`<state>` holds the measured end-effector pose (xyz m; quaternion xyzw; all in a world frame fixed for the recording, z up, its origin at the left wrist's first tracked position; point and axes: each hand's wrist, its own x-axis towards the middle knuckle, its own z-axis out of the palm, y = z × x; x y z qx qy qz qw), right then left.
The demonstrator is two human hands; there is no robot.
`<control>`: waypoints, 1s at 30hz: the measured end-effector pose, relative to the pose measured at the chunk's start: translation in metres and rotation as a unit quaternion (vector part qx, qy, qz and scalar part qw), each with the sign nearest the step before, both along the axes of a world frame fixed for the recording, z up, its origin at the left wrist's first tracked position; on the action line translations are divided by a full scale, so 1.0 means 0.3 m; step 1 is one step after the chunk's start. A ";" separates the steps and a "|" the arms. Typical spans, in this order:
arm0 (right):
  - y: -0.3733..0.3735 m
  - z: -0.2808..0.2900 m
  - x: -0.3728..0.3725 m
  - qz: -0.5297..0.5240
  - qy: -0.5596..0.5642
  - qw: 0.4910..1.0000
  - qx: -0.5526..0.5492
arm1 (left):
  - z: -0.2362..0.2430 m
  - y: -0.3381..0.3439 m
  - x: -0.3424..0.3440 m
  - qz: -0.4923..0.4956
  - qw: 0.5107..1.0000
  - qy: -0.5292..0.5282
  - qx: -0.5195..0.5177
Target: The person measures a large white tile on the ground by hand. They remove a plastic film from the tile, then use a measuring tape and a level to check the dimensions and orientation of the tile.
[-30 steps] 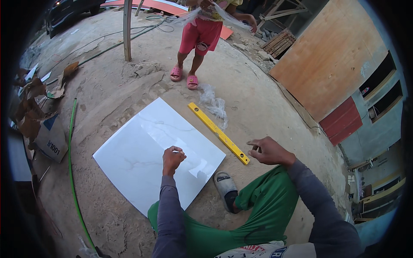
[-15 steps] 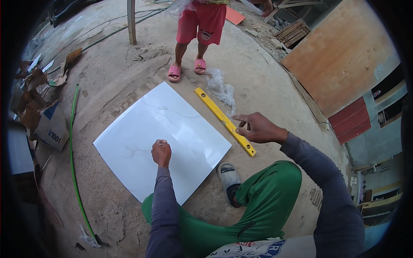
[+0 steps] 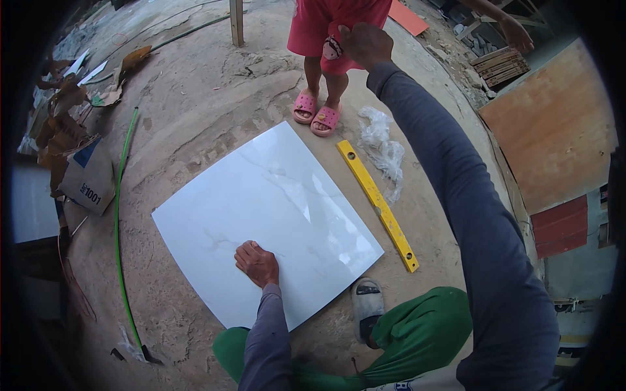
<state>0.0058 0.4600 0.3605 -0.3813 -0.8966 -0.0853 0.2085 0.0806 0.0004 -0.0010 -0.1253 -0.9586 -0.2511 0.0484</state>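
Observation:
My left hand [image 3: 257, 264] is closed over the white, grey-veined square tile [image 3: 195, 228]; whatever it may hold is hidden. My right hand [image 3: 368, 45] is raised before the pink shorts of a person standing opposite, index finger partly extended; I cannot tell whether it touches them. The tile lies on rough concrete between my green-trousered knees and the person's pink sandals [image 3: 325, 120]. A yellow spirit level [image 3: 377, 205] lies along the tile's right side, beside crumpled clear plastic [image 3: 385, 153].
Torn cardboard [image 3: 88, 182] and a long green rod [image 3: 119, 247] lie at the left. A wooden post [image 3: 236, 23] stands at the back. A plywood panel [image 3: 548, 127], a red sheet [image 3: 557, 225] and a wooden stack [image 3: 499, 65] line the right.
My right hand has risen from near the level toward the standing person's shorts. My left hand has lowered onto the tile. The person's feet have shifted, and the view has moved.

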 end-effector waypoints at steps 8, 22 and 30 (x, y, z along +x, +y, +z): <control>0.224 -0.012 0.230 0.068 -0.140 0.986 0.058 | 0.000 -0.013 0.002 0.010 1.000 -0.011 -0.011; 0.388 0.108 0.433 -0.046 -0.160 0.986 -0.011 | 0.022 0.011 -0.012 0.002 1.000 -0.001 -0.019; -0.134 -0.031 0.367 0.204 -0.238 0.940 -0.135 | 0.029 -0.001 -0.008 0.009 1.000 -0.009 -0.024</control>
